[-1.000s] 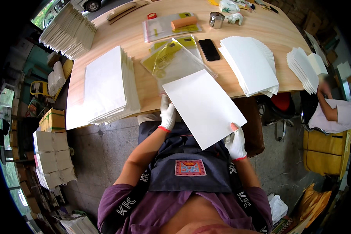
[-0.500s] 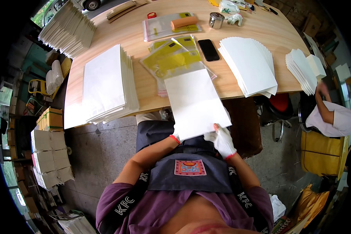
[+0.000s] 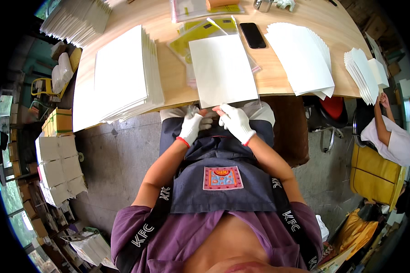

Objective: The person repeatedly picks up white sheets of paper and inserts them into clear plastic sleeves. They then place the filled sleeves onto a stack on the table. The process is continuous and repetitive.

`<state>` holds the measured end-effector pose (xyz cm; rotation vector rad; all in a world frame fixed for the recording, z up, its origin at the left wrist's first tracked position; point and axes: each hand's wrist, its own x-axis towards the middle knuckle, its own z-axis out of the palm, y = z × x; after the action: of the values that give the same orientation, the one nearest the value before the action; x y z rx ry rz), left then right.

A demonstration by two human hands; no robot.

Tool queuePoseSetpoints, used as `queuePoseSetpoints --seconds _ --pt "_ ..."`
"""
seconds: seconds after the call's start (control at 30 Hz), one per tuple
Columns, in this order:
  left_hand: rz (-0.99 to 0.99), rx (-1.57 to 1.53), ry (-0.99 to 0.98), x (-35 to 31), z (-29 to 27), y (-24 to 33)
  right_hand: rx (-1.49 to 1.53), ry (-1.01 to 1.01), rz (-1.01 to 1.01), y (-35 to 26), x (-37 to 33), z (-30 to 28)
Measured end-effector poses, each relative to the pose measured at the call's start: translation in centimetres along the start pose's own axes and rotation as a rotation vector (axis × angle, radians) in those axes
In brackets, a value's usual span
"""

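A white rectangular board (image 3: 224,70) lies over the near table edge, straight in front of me. Clear plastic bag film (image 3: 253,105) shows along its lower right corner, over my knee. My left hand (image 3: 194,125), in a white glove with bare fingertips showing, is closed at the film just below the board's bottom edge. Close beside it, my gloved right hand (image 3: 236,122) pinches at the same edge. Beneath the board are clear bags with yellow printing (image 3: 180,48). How much of the board the film covers is hard to make out.
Left on the table stands a stack of white boards in clear film (image 3: 120,75), with another stack (image 3: 75,22) behind. A black phone (image 3: 253,35) and fanned white boards (image 3: 300,59) lie right. Another person's arm (image 3: 381,113) reaches smaller boards (image 3: 362,73) at far right.
The white board has moved away from me, up over the yellow-printed bags. Both hands have come together below its bottom edge; the right hand has left the board's corner. The view has tilted down.
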<state>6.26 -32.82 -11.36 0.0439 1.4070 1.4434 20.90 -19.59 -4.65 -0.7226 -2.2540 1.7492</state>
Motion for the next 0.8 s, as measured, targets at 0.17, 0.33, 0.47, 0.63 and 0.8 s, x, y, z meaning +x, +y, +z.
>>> queuePoseSetpoints --seconds 0.17,0.33,0.47,0.63,0.8 --pt "0.059 0.125 -0.11 0.0 -2.2 2.0 -0.749 -0.029 -0.261 -0.5 3.2 2.7" --pt "0.021 0.191 -0.087 0.2 -2.1 2.4 -0.885 0.01 -0.334 0.8 4.0 4.4" --pt "0.065 0.108 0.007 0.0 -1.7 2.6 0.088 -0.136 -0.178 2.4 1.1 -0.4" --pt "0.054 0.148 -0.012 -0.5 -2.3 2.8 0.581 1.003 0.104 6.0 -5.1 -14.4" --pt "0.068 0.269 -0.087 -0.8 -2.7 3.1 0.268 0.328 0.146 6.4 -5.7 -11.4"
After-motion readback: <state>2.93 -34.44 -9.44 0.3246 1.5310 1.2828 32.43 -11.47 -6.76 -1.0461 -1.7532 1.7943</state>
